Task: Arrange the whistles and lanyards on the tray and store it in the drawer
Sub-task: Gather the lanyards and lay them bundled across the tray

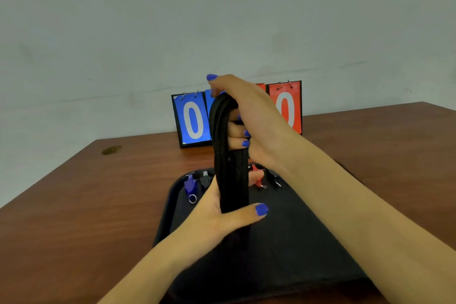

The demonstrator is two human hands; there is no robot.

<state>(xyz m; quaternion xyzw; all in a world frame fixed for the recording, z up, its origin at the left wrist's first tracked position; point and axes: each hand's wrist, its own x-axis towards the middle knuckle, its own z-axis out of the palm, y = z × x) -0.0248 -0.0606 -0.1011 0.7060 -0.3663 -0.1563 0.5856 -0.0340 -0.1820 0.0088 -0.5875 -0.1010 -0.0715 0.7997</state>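
Note:
A bundle of black lanyards (229,168) hangs upright above the black tray (296,242). My right hand (246,116) grips the top of the bundle, fingers curled round it. My left hand (222,215) holds the lower end, thumb pressed across the straps. At the tray's far edge lie a blue whistle (189,185) with a metal ring, a dark whistle (205,179), a red whistle (256,176) and another dark whistle (274,177). My arms hide part of the tray.
The tray sits on a brown wooden table (98,205). A flip scoreboard (193,119) with blue and red zeros stands at the back against the pale wall. A small brownish spot (111,149) marks the table's far left.

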